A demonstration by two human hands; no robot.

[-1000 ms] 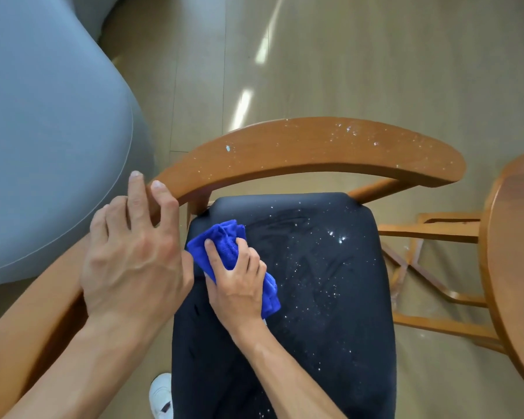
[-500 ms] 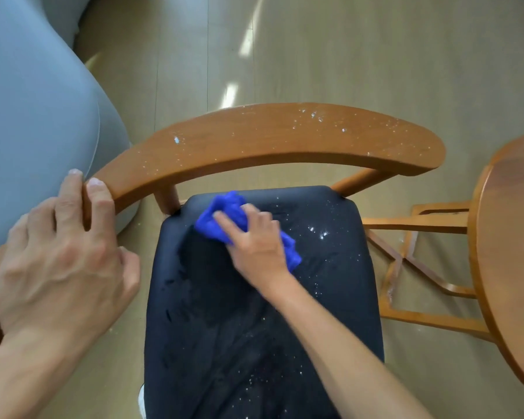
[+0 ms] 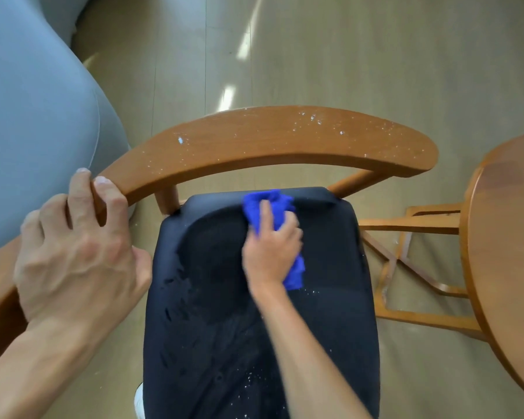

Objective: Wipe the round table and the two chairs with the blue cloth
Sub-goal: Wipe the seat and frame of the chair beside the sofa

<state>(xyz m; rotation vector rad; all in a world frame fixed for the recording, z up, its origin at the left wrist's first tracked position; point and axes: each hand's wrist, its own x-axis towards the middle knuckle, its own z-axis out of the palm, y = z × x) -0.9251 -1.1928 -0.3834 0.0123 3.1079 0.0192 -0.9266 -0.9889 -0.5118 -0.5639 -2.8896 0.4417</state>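
Observation:
A wooden chair with a curved backrest [image 3: 270, 140] and a black padded seat [image 3: 330, 313] stands below me. White specks dot the backrest and the near part of the seat. My right hand [image 3: 270, 252] presses the blue cloth [image 3: 273, 207] flat on the far middle of the seat, close under the backrest. My left hand [image 3: 76, 252] grips the left end of the curved backrest, fingers curled over its top edge. The round wooden table [image 3: 508, 252] shows at the right edge, partly cut off.
A large grey cushioned piece of furniture [image 3: 34, 116] fills the upper left, close to the chair. The table's wooden legs [image 3: 412, 267] stand between chair and table. A white shoe tip [image 3: 138, 400] peeks out below the seat. Wood flooring lies all around.
My right hand has swept the blue cloth from the seat's near-left part up and right to its far middle; specks there are gone. My left hand stays on the backrest.

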